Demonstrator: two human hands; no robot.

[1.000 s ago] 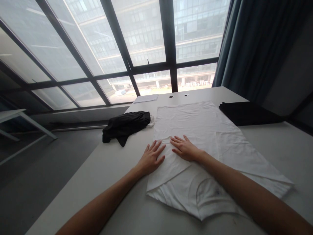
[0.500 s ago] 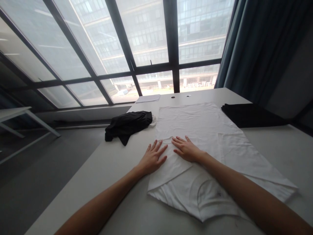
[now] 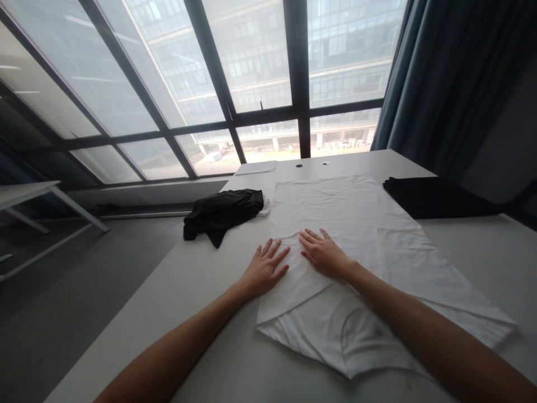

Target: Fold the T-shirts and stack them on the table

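A white T-shirt [image 3: 331, 207] lies spread on the white table [image 3: 176, 313], its neckline towards me and its hem at the far end. Its left side is folded inward, and a sleeve on the folded part lies under my hands. My left hand [image 3: 265, 268] rests flat at the shirt's left edge, fingers spread. Beside it, my right hand [image 3: 325, 254] lies flat on the folded cloth, fingers stretched out and slightly apart. Neither hand grips the fabric. My right forearm covers part of the collar area.
A crumpled black garment [image 3: 224, 212] lies at the table's left edge, with a bit of white cloth beside it. Folded black cloth [image 3: 440, 197] is on the right. Papers [image 3: 255, 168] lie at the far end, near the windows. A second table [image 3: 29, 193] stands at far left.
The view has shifted very slightly. My right hand has slid a little on the cloth, its fingers drawn closer together; my left hand stays in nearly the same place.
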